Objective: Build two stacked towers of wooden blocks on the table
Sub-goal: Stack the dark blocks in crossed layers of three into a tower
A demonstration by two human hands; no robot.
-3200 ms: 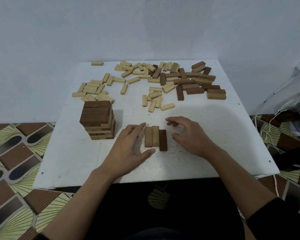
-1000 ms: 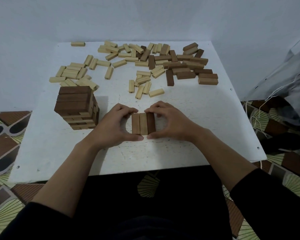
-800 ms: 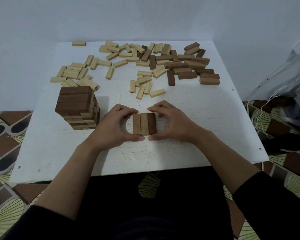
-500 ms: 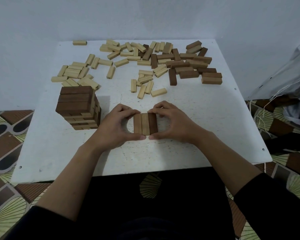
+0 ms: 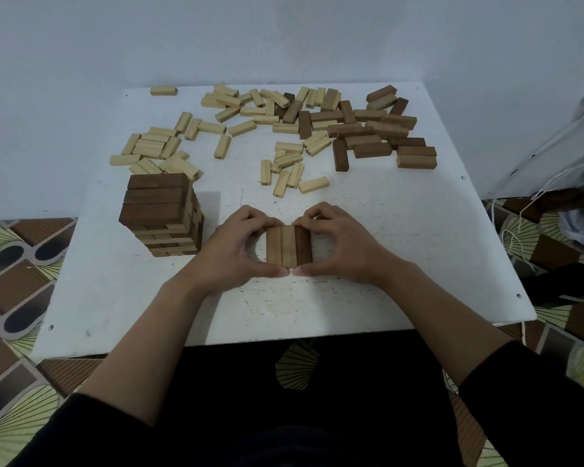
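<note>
Right now both hands frame a row of three blocks (image 5: pixel 289 246) lying flat on the white table (image 5: pixel 418 264), around the middle of its near half. The row's blocks run near to far and sit pressed side by side: two lighter ones on the left and a dark brown one on the right. The left hand (image 5: pixel 228 252) grasps the row from the left, with its thumb across the near ends and its curled fingers over the far ends. The right hand (image 5: pixel 343 247) mirrors that grip from the right, so the two thumb tips almost meet at the row's near edge. Left of the hands, close to the left hand but apart from it, stands the finished tower (image 5: pixel 162 217), several layers high. Its top layer is three dark blocks laid left to right, and the layers beneath it look lighter. Loose pale blocks (image 5: pixel 223 129) lie scattered over the far left and centre of the table, some just behind the tower. Loose dark blocks (image 5: pixel 371 133) are heaped toward the far right. A lone pale block (image 5: pixel 163 91) rests by the far left corner, close to the grey wall (image 5: pixel 284 35). Black sleeves (image 5: pixel 536 399) cover both forearms near the camera, and a patterned floor (image 5: pixel 11 281) in brown and cream shows on either side of the table.
</note>
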